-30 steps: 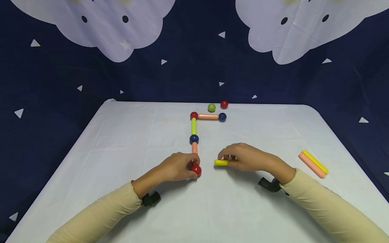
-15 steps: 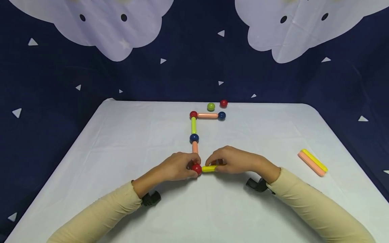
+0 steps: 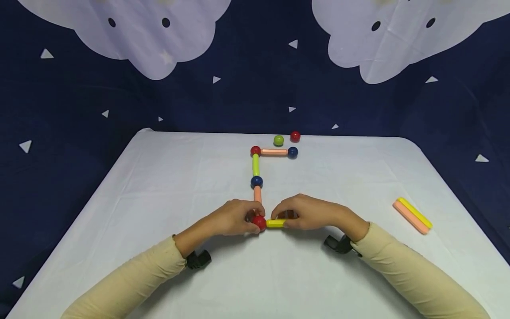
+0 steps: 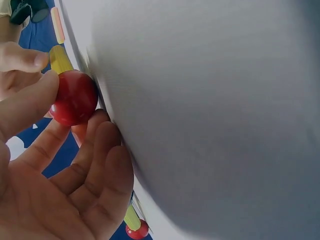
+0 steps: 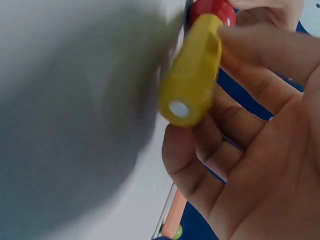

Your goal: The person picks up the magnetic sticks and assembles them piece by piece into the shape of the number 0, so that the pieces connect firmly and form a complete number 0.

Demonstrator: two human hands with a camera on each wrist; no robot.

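Observation:
My left hand (image 3: pixel 235 218) pinches a red ball (image 3: pixel 259 223) between thumb and fingers at the near end of a chain of sticks and balls. From that ball a salmon stick (image 3: pixel 257 194) runs away to a dark blue ball (image 3: pixel 256 181). My right hand (image 3: pixel 312 212) grips a yellow stick (image 3: pixel 275 223), whose left end meets the red ball. In the right wrist view the free end of the yellow stick (image 5: pixel 190 75) shows a pale round spot. The left wrist view shows the thumb on the red ball (image 4: pixel 75 97).
Farther back, a lime stick (image 3: pixel 256 165) joins the blue ball to another red ball (image 3: pixel 255 151), with a salmon stick (image 3: pixel 274 152) and blue ball (image 3: pixel 292 152) to its right. Loose green (image 3: pixel 278 140) and red balls (image 3: pixel 295 136) lie behind. Two sticks (image 3: pixel 412 215) lie far right.
My right hand has moved left and slightly nearer, bringing the yellow stick from a gap up against the red ball. My left hand has stayed on the ball.

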